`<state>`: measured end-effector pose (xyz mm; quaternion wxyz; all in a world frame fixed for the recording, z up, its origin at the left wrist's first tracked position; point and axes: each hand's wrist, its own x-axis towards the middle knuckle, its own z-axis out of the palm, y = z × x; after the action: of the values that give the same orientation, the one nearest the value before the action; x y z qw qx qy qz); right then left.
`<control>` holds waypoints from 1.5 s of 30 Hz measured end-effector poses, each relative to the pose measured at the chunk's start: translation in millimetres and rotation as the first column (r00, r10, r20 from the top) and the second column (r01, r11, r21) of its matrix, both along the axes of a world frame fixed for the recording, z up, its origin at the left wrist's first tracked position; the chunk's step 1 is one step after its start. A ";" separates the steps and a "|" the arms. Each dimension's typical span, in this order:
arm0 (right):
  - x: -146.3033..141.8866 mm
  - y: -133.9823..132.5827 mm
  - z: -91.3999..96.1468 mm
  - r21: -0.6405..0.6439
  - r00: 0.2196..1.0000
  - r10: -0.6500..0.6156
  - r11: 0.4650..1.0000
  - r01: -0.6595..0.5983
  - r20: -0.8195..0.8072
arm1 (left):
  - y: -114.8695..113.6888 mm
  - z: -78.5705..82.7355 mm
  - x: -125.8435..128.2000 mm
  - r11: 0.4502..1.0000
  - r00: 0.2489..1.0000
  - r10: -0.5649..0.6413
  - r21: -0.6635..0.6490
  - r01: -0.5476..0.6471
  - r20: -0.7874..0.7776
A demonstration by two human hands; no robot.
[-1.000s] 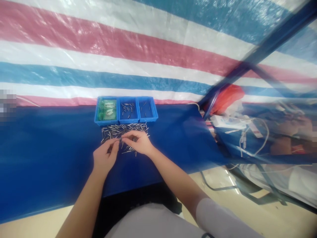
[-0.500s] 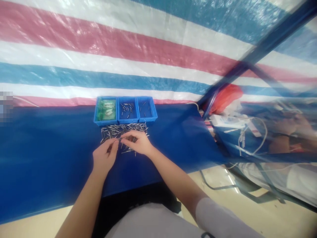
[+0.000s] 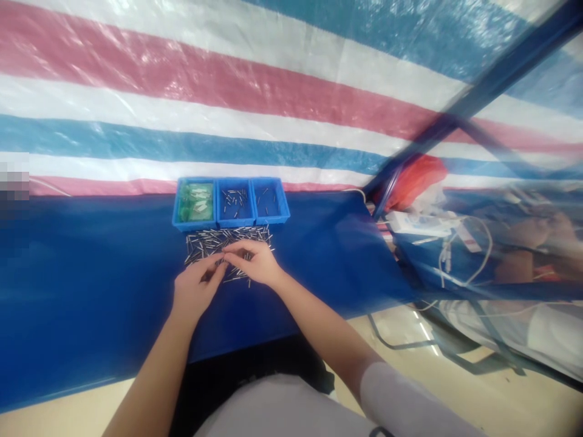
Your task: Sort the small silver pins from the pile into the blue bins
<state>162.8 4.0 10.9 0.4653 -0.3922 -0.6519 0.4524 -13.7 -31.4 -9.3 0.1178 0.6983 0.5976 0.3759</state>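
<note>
A pile of thin metal pins lies on the blue table, just in front of three joined blue bins. Over the near side of this pile my left hand and my right hand meet, fingertips touching or nearly so. Both hands are closed in a pinch. Whatever sits between the fingertips is too small and too covered to make out. The left bin holds a green bag with pale pieces. In the middle bin are several dark pins, and a few more lie in the right bin.
The blue tabletop stretches to both sides. A striped plastic sheet hangs behind it. To the right stand a dark metal frame, a red bag, white cables and another person's blurred arms.
My left hand has shifted slightly to the right, and its fingertips have come up against those of my right hand. My right hand, the bins and the pile look unchanged.
</note>
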 end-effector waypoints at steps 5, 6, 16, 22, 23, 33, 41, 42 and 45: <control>-2.1 -0.4 -3.1 -0.093 0.990 0.044 0.994 -0.057 -0.137 | 0.6 -0.9 -0.7 1.000 1.000 -0.003 0.018 0.004 -0.017; -2.2 -0.2 -3.3 -0.107 0.988 0.057 0.992 -0.073 -0.146 | 0.6 -1.1 -0.9 1.000 1.000 -0.003 0.012 0.003 -0.017; 0.1 0.1 -0.3 -0.092 0.998 0.049 0.994 -0.051 -0.027 | -0.5 -3.1 -4.4 0.998 0.999 0.041 -0.042 -0.040 0.025; 1.9 -0.5 6.5 -0.086 0.999 0.039 0.996 -0.038 0.013 | -1.5 -0.1 -4.0 0.999 0.998 0.020 -0.042 -0.017 0.060; 2.3 -0.6 7.4 -0.091 0.999 0.044 0.995 -0.043 0.017 | -1.6 0.5 -3.8 0.999 0.998 0.020 -0.045 -0.018 0.067; 3.1 -1.9 10.0 -0.078 0.998 0.056 0.995 -0.054 0.018 | -3.4 2.2 -2.4 0.998 0.994 0.045 -0.051 -0.039 0.103; 2.4 -0.7 6.4 -0.073 0.999 0.043 0.997 -0.041 0.029 | -0.9 -0.5 -4.8 1.000 0.999 0.020 -0.014 -0.019 0.047; 2.2 -0.5 5.6 -0.071 0.999 0.039 0.997 -0.037 0.030 | -0.8 -0.5 -5.1 1.000 0.999 0.015 -0.009 -0.015 0.042; 1.1 0.1 3.2 -0.065 0.999 0.038 0.997 -0.036 0.023 | -0.5 -0.6 -5.9 1.000 0.999 0.012 0.008 -0.012 0.031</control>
<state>163.9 4.1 14.1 0.4360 -0.4002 -0.6498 0.4771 -19.6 -32.0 -9.9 0.1220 0.6893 0.5985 0.3896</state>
